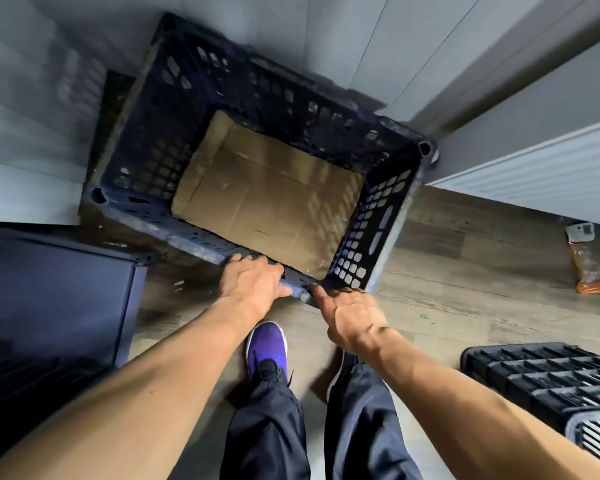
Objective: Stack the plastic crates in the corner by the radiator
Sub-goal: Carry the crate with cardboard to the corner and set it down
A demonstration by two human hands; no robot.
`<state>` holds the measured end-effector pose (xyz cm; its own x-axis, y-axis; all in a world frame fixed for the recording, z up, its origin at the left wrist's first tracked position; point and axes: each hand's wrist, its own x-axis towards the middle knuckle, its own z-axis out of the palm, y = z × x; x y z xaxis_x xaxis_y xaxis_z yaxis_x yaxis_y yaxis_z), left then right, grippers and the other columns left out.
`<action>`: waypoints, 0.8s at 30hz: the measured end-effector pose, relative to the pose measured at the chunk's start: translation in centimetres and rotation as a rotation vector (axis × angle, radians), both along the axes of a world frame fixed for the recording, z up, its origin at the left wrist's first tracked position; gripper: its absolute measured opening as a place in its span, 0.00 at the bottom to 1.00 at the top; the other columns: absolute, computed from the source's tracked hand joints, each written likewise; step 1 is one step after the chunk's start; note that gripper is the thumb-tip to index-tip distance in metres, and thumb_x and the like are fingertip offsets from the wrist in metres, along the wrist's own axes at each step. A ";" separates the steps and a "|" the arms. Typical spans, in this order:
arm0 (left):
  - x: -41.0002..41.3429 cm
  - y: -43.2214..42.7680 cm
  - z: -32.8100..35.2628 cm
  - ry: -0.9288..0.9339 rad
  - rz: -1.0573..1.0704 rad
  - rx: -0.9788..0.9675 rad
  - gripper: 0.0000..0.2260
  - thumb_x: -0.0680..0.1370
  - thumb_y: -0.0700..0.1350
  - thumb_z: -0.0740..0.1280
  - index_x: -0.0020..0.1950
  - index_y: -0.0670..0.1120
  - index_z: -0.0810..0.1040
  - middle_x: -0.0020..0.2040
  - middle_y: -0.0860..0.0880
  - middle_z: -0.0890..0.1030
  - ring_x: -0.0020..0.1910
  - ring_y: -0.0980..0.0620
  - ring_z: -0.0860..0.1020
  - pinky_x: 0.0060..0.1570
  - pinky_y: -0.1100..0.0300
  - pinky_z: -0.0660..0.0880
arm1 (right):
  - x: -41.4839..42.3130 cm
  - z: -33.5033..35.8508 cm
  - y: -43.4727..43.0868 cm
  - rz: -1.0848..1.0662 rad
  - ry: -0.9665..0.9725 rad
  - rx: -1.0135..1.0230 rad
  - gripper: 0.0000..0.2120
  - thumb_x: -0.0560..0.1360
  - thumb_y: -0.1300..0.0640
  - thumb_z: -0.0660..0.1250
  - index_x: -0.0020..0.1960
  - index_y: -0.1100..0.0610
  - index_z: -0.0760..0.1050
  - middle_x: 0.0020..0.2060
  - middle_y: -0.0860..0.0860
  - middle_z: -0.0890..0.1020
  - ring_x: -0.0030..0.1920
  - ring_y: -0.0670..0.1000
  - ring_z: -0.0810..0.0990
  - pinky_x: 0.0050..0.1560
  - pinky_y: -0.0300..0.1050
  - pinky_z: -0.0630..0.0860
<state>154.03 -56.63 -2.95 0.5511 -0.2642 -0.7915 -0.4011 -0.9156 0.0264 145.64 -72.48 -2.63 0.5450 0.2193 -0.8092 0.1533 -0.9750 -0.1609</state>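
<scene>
My left hand [253, 284] and right hand [352, 315] both grip the near rim of the blue crate [160, 133], cardboard-lined, beside the radiator [534, 174].

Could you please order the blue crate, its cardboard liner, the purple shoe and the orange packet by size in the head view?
blue crate
cardboard liner
purple shoe and orange packet: look alike, unranked
</scene>
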 end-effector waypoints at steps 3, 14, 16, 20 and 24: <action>0.0 -0.7 0.3 -0.009 0.008 0.029 0.24 0.79 0.65 0.57 0.68 0.52 0.73 0.67 0.48 0.75 0.67 0.47 0.71 0.67 0.54 0.61 | 0.3 0.2 -0.4 -0.010 -0.024 -0.008 0.33 0.79 0.58 0.54 0.80 0.53 0.44 0.66 0.55 0.75 0.65 0.58 0.72 0.67 0.51 0.63; 1.5 -7.4 0.9 -0.036 0.076 -0.068 0.19 0.81 0.59 0.59 0.63 0.48 0.75 0.60 0.46 0.79 0.62 0.45 0.76 0.61 0.54 0.65 | 3.7 0.6 -8.1 -0.145 -0.224 -0.046 0.22 0.78 0.59 0.54 0.71 0.44 0.65 0.57 0.51 0.82 0.59 0.55 0.79 0.64 0.46 0.65; 1.8 -7.6 1.0 -0.017 0.068 -0.050 0.19 0.81 0.58 0.59 0.63 0.47 0.75 0.60 0.45 0.79 0.61 0.44 0.76 0.60 0.55 0.66 | 3.6 0.3 -8.0 -0.164 -0.218 -0.048 0.24 0.77 0.60 0.55 0.71 0.44 0.65 0.56 0.51 0.82 0.58 0.55 0.79 0.65 0.46 0.65; 1.4 -7.4 1.2 -0.005 0.061 -0.036 0.20 0.82 0.59 0.58 0.64 0.46 0.74 0.60 0.45 0.79 0.61 0.43 0.77 0.59 0.56 0.67 | 3.2 -0.1 -7.8 -0.198 -0.231 -0.030 0.24 0.77 0.61 0.56 0.70 0.44 0.67 0.56 0.51 0.82 0.59 0.55 0.78 0.67 0.46 0.64; 0.7 -7.0 1.0 -0.006 0.123 -0.074 0.20 0.81 0.59 0.58 0.64 0.47 0.75 0.61 0.46 0.79 0.61 0.44 0.76 0.59 0.55 0.67 | 3.2 0.0 -7.8 -0.152 -0.233 -0.025 0.26 0.77 0.62 0.55 0.72 0.44 0.64 0.56 0.52 0.82 0.58 0.55 0.79 0.67 0.46 0.64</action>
